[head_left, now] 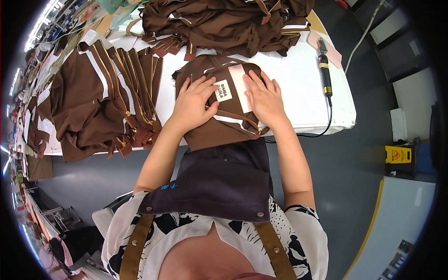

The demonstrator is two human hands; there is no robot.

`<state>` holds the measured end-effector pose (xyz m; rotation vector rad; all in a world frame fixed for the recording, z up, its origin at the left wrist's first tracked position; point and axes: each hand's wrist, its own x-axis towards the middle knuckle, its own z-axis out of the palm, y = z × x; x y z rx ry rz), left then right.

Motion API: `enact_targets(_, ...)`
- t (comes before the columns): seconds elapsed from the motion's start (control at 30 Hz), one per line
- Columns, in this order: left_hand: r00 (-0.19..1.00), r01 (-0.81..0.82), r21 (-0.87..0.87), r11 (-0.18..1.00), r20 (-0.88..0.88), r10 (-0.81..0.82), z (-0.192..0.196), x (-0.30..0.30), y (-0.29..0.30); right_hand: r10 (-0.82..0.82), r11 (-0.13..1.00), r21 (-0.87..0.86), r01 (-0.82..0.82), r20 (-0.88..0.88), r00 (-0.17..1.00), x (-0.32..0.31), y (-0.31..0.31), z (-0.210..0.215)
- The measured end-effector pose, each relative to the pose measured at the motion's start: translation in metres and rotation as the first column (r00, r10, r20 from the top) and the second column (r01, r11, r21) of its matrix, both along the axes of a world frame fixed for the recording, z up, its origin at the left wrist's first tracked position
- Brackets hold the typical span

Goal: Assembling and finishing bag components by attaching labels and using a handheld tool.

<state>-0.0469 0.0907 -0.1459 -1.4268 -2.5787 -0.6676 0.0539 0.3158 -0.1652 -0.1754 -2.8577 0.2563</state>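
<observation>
A brown fabric bag piece [205, 133] with white strips and a gold zip lies in front of me at the table's near edge. My left hand [193, 103] rests flat on it, fingers stretched toward a small cream label [224, 91] with dark print. Fingertips reach the label's left edge. To the right of the label lies a pale pink strip [240, 88], slanting slightly. My right hand [265, 99] is also laid flat, its thumb and fingertips at the strip's right edge. Neither hand is closed round anything. The cloth under both palms is hidden.
Similar brown pieces with gold zips form a stack [100, 98] at the left. A heap of brown fabric [224, 25] covers the table's far side. A black corded hand tool [324, 70] lies on the white tabletop [298, 93] at right, its cable [326, 128] trailing toward me.
</observation>
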Motion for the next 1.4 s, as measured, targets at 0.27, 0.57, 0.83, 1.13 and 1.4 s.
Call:
enact_targets(0.27, 0.999, -0.007, -0.109, 0.994, -0.036, 0.003, 0.006, -0.003, 0.007, 0.3, 0.932, -0.135, -0.335, -0.231, 0.926, -0.04, -0.005, 0.009)
enact_targets(0.57, 0.999, -0.01, -0.027, 1.0, -0.03, 0.01, -0.008, 0.002, 0.018, 0.299, 0.931, -0.151, -0.333, -0.207, 0.931, -0.063, 0.017, -0.014)
enact_targets(0.83, 0.999, -0.033, -0.011, 0.999, -0.014, 0.033, -0.01, 0.009, 0.019, -0.436, 0.887, -0.131, 0.442, -0.553, 0.71, 0.008, 0.113, 0.012)
enact_targets(1.13, 1.0, -0.014, -0.004, 1.0, 0.005, 0.014, -0.015, 0.011, 0.033, -0.739, 0.673, -0.034, 0.739, 0.002, 0.674, 0.018, 0.197, 0.014)
enact_targets(1.4, 0.996, -0.057, -0.007, 0.998, 0.062, 0.057, -0.009, 0.01, 0.027, -0.495, 0.637, -0.715, 0.288, -0.092, 0.864, 0.091, 0.097, 0.065)
